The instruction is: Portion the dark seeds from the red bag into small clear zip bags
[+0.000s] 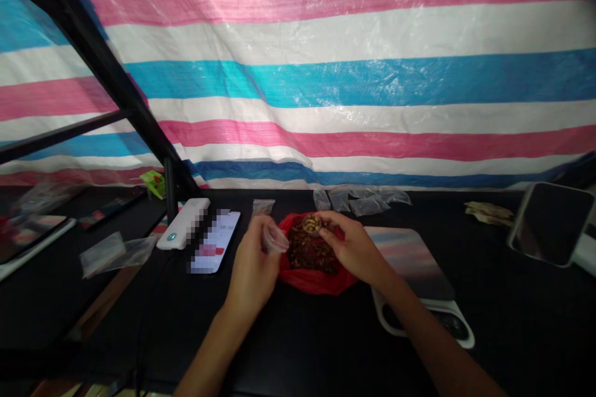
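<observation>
A red plastic bag [319, 285] lies open on the black table, filled with small dark brown and reddish pieces [313, 252]. At its left edge my left hand [255, 254] is closed around a small clear plastic bag or cup [275, 239], whose opening faces right. Over the back of the red bag, my right hand [347, 242] pinches a small round container [311, 223] holding yellowish pieces. To the right, partly under my right forearm, is a flat scale [414, 260] with a reflective top and white rim.
Several small clear bags [367, 203] lie behind the red bag, and another [263, 206] sits behind my left hand. A phone [216, 242] and white power bank [184, 223] are left. A tilted device [552, 223] stands right. A black metal frame [107, 74] rises at left.
</observation>
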The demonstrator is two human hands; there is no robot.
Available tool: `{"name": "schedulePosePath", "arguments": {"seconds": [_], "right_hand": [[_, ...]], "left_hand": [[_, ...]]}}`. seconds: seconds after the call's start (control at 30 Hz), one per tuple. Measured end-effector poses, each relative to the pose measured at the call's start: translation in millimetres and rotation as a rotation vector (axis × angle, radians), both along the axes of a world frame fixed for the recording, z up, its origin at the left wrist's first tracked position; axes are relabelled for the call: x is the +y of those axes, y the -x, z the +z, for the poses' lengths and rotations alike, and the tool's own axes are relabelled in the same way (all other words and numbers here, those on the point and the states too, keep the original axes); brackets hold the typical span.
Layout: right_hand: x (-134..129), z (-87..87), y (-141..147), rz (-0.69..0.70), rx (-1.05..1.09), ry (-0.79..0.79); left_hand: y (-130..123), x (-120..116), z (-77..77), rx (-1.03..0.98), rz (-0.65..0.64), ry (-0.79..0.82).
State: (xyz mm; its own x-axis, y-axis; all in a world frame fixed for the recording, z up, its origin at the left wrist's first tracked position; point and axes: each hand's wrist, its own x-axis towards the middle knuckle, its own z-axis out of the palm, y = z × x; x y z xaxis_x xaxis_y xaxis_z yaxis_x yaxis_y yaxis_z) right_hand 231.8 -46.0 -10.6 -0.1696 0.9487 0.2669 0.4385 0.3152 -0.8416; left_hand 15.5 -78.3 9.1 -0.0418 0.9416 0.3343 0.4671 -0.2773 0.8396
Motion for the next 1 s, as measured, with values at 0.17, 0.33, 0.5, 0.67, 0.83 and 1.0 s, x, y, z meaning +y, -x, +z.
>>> {"name": "schedulePosePath", "arguments": {"seconds": [0.17,0.33,0.5,0.67,0.83,1.0], "right_hand": [[-1,6.0,-4,-0.028,0.013,-0.094],[-5,11.4,-3,0.028,-0.065,-0.144],[-11,19.1,1,0.134,-0.167,-0.215],[-17,14.3,8,0.161,-0.171,-0.257],[-17,6.8,17,0.097,-0.137,-0.366],[-20,5.7,20,0.132,-0.178,-0.488]], "left_hand": [[-5,40,9.9,0.341,-0.333,0.04],[-17,46,0.1,0.246,-0.389,0.017],[-13,46,-18.6,0.377,-0.398,-0.039],[-7,48,-23.2,0.406,-0.457,-0.055],[-7,46,-21.6,0.375,-0.427,-0.094],[-9,45,-22.9,0.346,-0.386,-0.09]]}}
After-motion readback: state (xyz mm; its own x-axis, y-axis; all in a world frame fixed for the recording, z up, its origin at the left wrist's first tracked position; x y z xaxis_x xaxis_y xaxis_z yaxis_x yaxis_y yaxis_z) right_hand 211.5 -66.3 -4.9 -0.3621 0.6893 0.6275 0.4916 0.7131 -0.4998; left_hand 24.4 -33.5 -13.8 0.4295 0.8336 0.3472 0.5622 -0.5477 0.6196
